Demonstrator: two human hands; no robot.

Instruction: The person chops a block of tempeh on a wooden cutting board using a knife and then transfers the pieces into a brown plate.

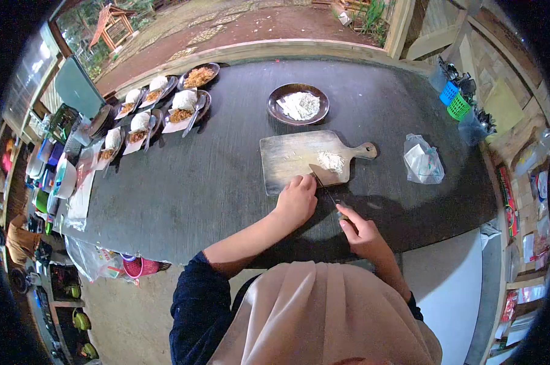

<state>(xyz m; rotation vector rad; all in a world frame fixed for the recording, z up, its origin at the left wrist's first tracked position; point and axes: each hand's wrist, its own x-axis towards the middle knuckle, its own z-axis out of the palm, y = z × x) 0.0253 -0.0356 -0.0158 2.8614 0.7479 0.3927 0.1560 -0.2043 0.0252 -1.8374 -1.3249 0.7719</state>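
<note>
A wooden cutting board [278, 164] with a handle lies on the dark table in front of me. My right hand [365, 236] is closed round the handle of a knife [323, 185], its blade resting over the board's near edge. Beside the blade, my left hand [297, 198] has its fingers curled down on the board; whatever they press on is hidden. A small pile of finely cut white pieces [331, 162] sits to the right of the blade, with a few scattered shreds at left. Behind the board stands a dark bowl [276, 113] holding more white shredded food [300, 105].
Several plates with moulded rice [185, 99] and spoons stand at the table's [226, 176] back left, near a plate of orange-brown food [199, 76]. At right lie a plastic bag [422, 161] and baskets of cutlery [458, 107]. A white container [65, 180] is at left.
</note>
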